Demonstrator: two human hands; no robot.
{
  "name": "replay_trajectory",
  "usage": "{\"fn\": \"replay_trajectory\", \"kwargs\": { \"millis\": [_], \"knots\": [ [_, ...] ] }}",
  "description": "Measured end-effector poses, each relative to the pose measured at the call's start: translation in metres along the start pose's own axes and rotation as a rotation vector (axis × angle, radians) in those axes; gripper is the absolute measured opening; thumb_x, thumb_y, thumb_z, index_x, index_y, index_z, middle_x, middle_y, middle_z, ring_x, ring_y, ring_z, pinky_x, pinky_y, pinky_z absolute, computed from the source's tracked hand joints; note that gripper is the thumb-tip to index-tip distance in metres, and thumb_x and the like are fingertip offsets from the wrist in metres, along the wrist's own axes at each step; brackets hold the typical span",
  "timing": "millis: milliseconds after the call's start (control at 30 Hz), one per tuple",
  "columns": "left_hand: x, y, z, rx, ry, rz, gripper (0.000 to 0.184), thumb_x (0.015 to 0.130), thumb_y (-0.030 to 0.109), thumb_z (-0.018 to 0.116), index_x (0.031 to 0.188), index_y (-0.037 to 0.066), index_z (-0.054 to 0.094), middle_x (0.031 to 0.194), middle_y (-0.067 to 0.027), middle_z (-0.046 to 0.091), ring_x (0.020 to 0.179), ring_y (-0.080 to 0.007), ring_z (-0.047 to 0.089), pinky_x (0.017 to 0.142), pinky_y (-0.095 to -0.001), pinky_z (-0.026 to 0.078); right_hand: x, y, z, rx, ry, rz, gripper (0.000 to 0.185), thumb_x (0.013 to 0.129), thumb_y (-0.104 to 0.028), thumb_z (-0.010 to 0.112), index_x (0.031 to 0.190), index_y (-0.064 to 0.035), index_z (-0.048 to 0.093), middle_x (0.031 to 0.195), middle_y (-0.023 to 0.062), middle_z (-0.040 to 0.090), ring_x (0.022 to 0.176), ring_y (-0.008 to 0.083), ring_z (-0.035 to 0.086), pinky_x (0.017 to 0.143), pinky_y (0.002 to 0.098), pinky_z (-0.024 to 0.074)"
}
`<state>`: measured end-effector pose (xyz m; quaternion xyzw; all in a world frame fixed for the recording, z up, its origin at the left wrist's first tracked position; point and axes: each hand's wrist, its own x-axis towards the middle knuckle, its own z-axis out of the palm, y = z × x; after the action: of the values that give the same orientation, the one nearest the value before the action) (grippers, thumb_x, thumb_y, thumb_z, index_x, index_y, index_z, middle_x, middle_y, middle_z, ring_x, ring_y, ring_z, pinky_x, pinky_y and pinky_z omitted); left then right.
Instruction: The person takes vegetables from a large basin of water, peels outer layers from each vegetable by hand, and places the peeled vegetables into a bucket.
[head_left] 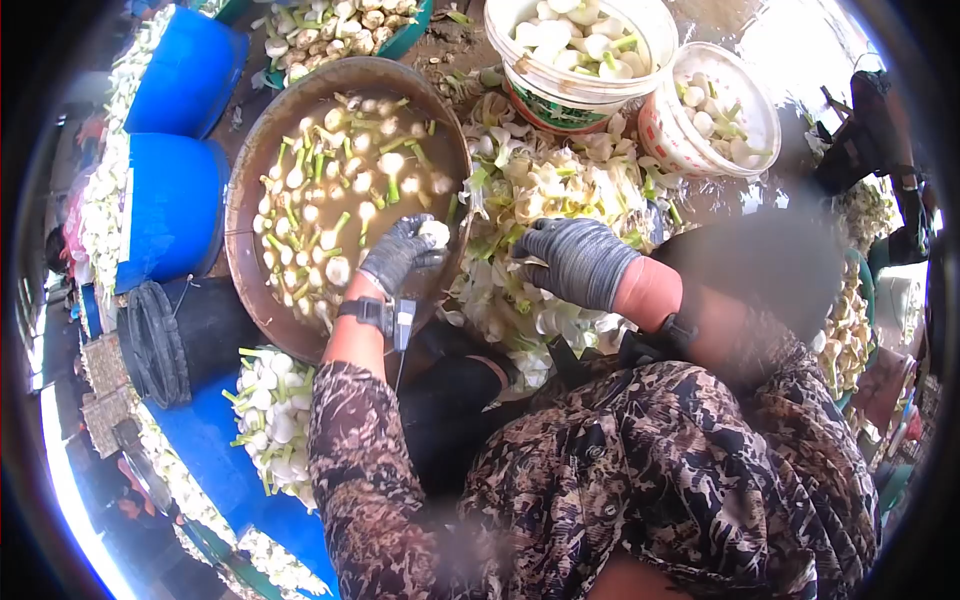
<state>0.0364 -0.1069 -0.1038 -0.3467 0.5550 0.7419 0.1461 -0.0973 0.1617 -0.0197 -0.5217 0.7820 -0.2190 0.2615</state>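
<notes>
My left hand (400,257), in a grey glove, is closed around a white garlic bulb (433,234) at the right rim of a round brown tub (238,225). Murky water fills the tub, and many garlic bulbs with short green stems (338,228) float in it. To the right, my right hand (580,262), also gloved in grey, hovers over a heap of pale peelings (560,190). Its fingers are curled together; whatever they may hold is hidden.
Beyond the peelings stand a white bucket of peeled bulbs (510,75) and a second, tilted bucket (655,140). Blue barrels (175,205) and a black container (210,325) line the left. More bulbs (275,415) lie by my left arm. A green basin (415,30) is at the back.
</notes>
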Motion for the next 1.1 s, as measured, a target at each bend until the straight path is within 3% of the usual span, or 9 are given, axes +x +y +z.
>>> {"fn": "replay_trajectory", "kwargs": {
  "millis": [33,133,233,300,367,533,700,833,1100],
  "knots": [
    [-0.008,0.009,0.009,-0.095,-0.019,0.077,0.035,0.089,0.005,0.065,0.123,0.003,0.057,0.115,-0.0068,0.063,0.105,-0.0154,0.06,0.089,-0.0285,0.053,0.0,0.0,-0.001,-0.002,0.015,-0.001,0.022,0.088,-0.024,0.062,0.101,-0.0072,0.067,0.091,0.0164,0.068,0.086,0.0359,0.065,0.077,0.0443,0.052],
    [-0.026,0.026,0.043,0.421,0.011,0.457,0.038,0.088,0.007,0.066,0.124,0.002,0.055,0.115,-0.0068,0.062,0.104,-0.0147,0.059,0.09,-0.0282,0.053,0.003,-0.005,-0.005,0.257,0.366,-0.052,0.014,0.087,-0.016,0.065,0.096,-0.0057,0.066,0.085,0.0155,0.068,0.08,0.0352,0.066,0.07,0.0421,0.053],
    [-0.067,0.06,0.097,0.509,0.037,0.505,0.038,0.089,0.009,0.066,0.124,0.001,0.055,0.114,-0.0074,0.063,0.105,-0.0156,0.059,0.092,-0.0295,0.05,0.001,-0.003,-0.013,0.226,0.473,-0.011,0.02,0.088,-0.024,0.06,0.101,-0.0095,0.066,0.084,0.0158,0.068,0.081,0.0369,0.065,0.072,0.0457,0.0521],
    [-0.083,0.063,0.118,0.322,0.094,0.455,0.037,0.086,-0.001,0.063,0.123,0.0,0.055,0.122,-0.0083,0.059,0.112,-0.0177,0.057,0.101,-0.0309,0.045,-0.008,-0.008,-0.027,0.205,0.409,0.062,0.022,0.087,-0.026,0.062,0.101,-0.0091,0.066,0.088,0.0166,0.067,0.084,0.0372,0.065,0.074,0.0462,0.0517],
    [-0.086,0.053,0.125,0.301,0.079,0.487,0.041,0.087,-0.001,0.062,0.127,0.001,0.052,0.123,-0.0081,0.057,0.114,-0.0177,0.056,0.102,-0.0312,0.044,-0.016,-0.007,-0.033,-0.046,0.361,0.102,0.024,0.087,-0.028,0.062,0.102,-0.0089,0.066,0.093,0.0173,0.066,0.087,0.0366,0.064,0.076,0.0452,0.0514],
    [-0.089,0.036,0.137,0.289,0.088,0.587,0.048,0.087,-0.001,0.063,0.131,0.0,0.045,0.125,-0.0103,0.055,0.115,-0.0188,0.054,0.102,-0.032,0.044,-0.027,-0.01,-0.04,0.074,0.598,-0.158,0.018,0.082,-0.02,0.063,0.096,-0.0088,0.068,0.085,0.0142,0.063,0.083,0.0346,0.062,0.073,0.0458,0.0506],
    [-0.095,0.043,0.155,0.516,0.16,0.556,0.042,0.088,-0.002,0.061,0.128,-0.002,0.047,0.116,-0.01,0.06,0.108,-0.0174,0.058,0.098,-0.0296,0.046,-0.029,-0.011,-0.032,0.054,0.553,-0.135,0.013,0.081,-0.019,0.063,0.086,-0.0076,0.066,0.083,0.014,0.063,0.077,0.034,0.063,0.068,0.045,0.0508],
    [-0.093,0.036,0.157,0.435,0.123,0.602,0.038,0.089,-0.003,0.059,0.126,-0.002,0.048,0.114,-0.0098,0.061,0.105,-0.0168,0.059,0.096,-0.0296,0.047,-0.026,-0.015,-0.033,-0.049,0.496,-0.094,0.013,0.077,-0.015,0.066,0.087,-0.0071,0.066,0.082,0.0142,0.063,0.078,0.0349,0.063,0.069,0.0447,0.0509],
    [-0.1,0.029,0.141,0.432,0.214,0.702,0.039,0.091,0.003,0.058,0.129,0.003,0.052,0.125,-0.0071,0.057,0.115,-0.0162,0.054,0.099,-0.0298,0.045,-0.007,0.003,-0.028,0.459,0.456,0.175,0.022,0.082,-0.023,0.065,0.085,-0.0011,0.065,0.076,0.0211,0.066,0.073,0.039,0.064,0.069,0.044,0.0517]
  ]
}}
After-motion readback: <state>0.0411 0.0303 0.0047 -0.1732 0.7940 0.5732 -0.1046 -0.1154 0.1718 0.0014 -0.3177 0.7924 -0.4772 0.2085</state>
